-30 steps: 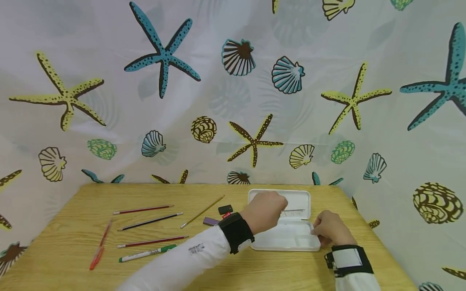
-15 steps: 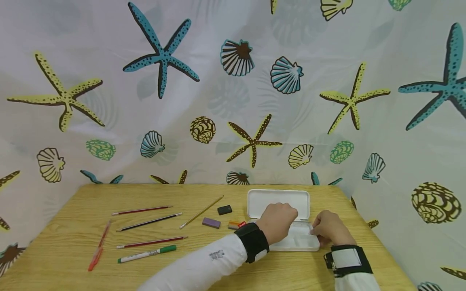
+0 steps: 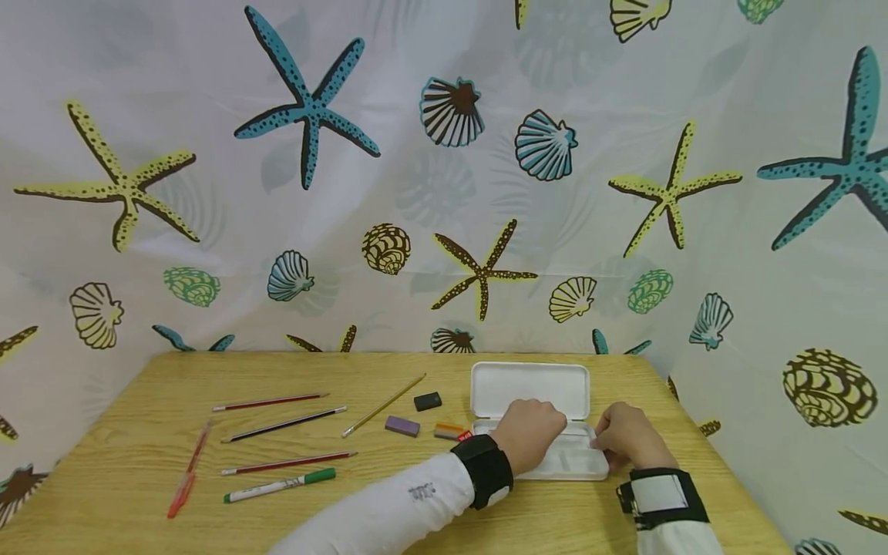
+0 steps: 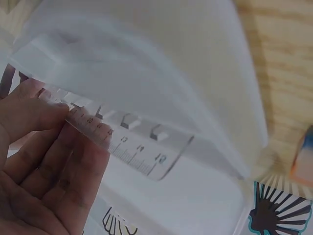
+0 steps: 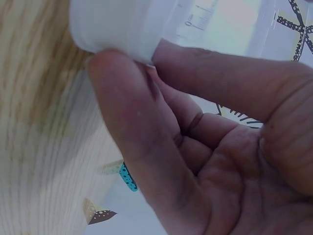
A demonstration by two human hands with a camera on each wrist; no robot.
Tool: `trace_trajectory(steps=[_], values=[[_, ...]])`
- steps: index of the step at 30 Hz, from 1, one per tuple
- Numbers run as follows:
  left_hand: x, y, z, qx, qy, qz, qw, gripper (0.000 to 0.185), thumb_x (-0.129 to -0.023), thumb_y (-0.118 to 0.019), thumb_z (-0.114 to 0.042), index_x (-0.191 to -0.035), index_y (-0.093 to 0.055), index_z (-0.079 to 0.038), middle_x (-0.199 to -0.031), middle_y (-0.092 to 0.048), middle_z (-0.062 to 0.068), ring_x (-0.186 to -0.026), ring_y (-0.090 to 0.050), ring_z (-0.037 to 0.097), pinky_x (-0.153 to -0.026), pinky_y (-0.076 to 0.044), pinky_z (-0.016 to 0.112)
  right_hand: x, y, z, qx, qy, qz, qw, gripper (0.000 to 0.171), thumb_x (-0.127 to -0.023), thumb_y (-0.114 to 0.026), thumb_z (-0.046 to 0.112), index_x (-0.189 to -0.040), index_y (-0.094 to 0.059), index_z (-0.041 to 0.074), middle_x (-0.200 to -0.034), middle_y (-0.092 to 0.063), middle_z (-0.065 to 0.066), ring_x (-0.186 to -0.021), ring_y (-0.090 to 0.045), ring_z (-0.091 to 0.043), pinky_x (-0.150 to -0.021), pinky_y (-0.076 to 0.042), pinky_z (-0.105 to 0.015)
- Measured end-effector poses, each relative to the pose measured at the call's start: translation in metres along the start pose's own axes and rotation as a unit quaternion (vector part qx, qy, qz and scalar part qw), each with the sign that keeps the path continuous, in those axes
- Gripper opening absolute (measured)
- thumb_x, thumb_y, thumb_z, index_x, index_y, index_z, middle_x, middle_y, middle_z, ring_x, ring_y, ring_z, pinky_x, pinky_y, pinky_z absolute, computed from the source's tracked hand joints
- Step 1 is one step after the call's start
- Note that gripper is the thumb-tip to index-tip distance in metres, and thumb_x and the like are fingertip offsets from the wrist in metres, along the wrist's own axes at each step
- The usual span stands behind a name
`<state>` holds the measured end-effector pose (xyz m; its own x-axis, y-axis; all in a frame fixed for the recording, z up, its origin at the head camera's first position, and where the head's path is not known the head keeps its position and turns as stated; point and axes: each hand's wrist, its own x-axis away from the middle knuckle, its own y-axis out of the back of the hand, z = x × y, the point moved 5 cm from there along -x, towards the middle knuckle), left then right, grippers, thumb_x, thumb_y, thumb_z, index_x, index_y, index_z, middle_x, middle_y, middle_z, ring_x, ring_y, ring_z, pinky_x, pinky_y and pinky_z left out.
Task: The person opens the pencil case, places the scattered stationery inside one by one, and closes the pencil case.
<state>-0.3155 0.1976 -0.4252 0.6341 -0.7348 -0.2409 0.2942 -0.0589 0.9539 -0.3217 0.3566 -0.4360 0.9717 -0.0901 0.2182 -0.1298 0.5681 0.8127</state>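
Observation:
An open white pencil case (image 3: 530, 383) lies at the table's far right, lid flat behind the tray. My left hand (image 3: 533, 433) hovers over the tray and pinches one end of a clear plastic ruler (image 4: 134, 152) between thumb and fingers (image 4: 54, 147). The ruler's free end points into the case (image 4: 146, 58). My right hand (image 3: 622, 438) grips the tray's near right corner (image 5: 115, 24), thumb on top and fingers (image 5: 127, 132) beneath. The head view hides the ruler behind my left hand.
Left of the case lie a black eraser (image 3: 427, 401), a purple eraser (image 3: 402, 425) and an orange one (image 3: 449, 430). Further left are several pencils (image 3: 284, 422), a red pen (image 3: 186, 478) and a green-capped pen (image 3: 277, 484). A sea-life patterned curtain surrounds the wooden table (image 3: 139, 432).
My left hand has carried the ruler from over the lid down and nearer, to the tray. The erasers it hid are in sight. My right hand has kept its hold.

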Motion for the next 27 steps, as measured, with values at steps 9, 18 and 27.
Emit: trace_trajectory(steps=[9,18,27], values=[[0.0009,-0.0111,-0.0008,0.007,0.010,0.007,0.9999,0.008,-0.096,-0.074,-0.018,-0.091,-0.074,-0.024,-0.083,-0.070,-0.009,-0.074,-0.066,0.006,-0.059,-0.053,0.025,-0.0010,-0.0003,0.0001,-0.002,-0.003,0.002,1.000,0.012,-0.087,-0.074,-0.005,-0.082,-0.064,-0.004,-0.075,-0.061,-0.013,-0.060,-0.064,-0.022,-0.054,-0.056,-0.031],[0.0036,-0.0079,0.0007,-0.008,0.010,-0.007,0.9999,0.010,-0.096,-0.073,-0.019,-0.089,-0.075,-0.025,-0.080,-0.070,-0.009,-0.071,-0.066,0.007,-0.057,-0.053,0.025,-0.0015,0.0001,-0.0003,0.001,-0.013,0.008,1.000,0.012,-0.088,-0.074,-0.004,-0.082,-0.063,-0.003,-0.075,-0.061,-0.013,-0.062,-0.063,-0.022,-0.054,-0.055,-0.030],[0.0054,-0.0076,-0.0001,-0.011,0.016,-0.008,0.9998,0.010,-0.098,-0.072,-0.021,-0.092,-0.077,-0.026,-0.080,-0.071,-0.010,-0.070,-0.066,0.006,-0.057,-0.053,0.024,-0.0030,-0.0007,-0.0022,0.004,-0.011,0.010,1.000,0.012,-0.088,-0.074,-0.004,-0.082,-0.063,-0.003,-0.073,-0.061,-0.012,-0.058,-0.063,-0.022,-0.054,-0.054,-0.031]])
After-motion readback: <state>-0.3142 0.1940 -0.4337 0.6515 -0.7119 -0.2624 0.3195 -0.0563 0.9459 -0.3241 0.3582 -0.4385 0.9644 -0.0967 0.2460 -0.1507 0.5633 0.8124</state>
